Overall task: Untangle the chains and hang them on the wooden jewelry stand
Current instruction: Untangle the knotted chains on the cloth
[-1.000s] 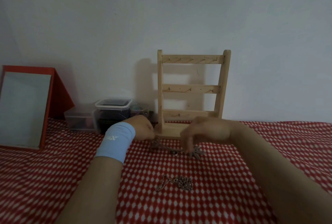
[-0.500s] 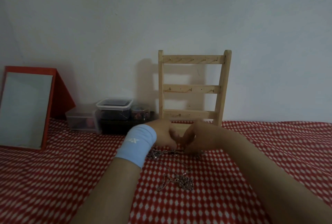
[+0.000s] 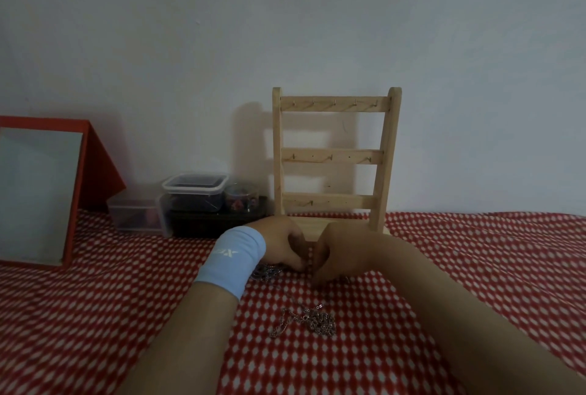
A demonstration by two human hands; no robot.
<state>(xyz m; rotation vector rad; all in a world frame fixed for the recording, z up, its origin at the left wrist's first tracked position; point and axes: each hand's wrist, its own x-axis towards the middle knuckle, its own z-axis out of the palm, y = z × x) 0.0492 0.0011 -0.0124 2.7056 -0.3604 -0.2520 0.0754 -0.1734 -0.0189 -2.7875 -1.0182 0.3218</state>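
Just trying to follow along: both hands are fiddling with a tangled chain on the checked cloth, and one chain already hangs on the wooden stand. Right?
Not quite. The head view shows the hooks of the wooden jewelry stand bare: no chain hangs there yet. The left hand and right hand do pinch at the tangled chain on the checked cloth.

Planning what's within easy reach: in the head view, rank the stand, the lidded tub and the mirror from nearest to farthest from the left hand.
1. Stand: just behind the left hand, its base almost at the knuckles.
2. Lidded tub: behind and to the left, by the wall.
3. Mirror: far left.
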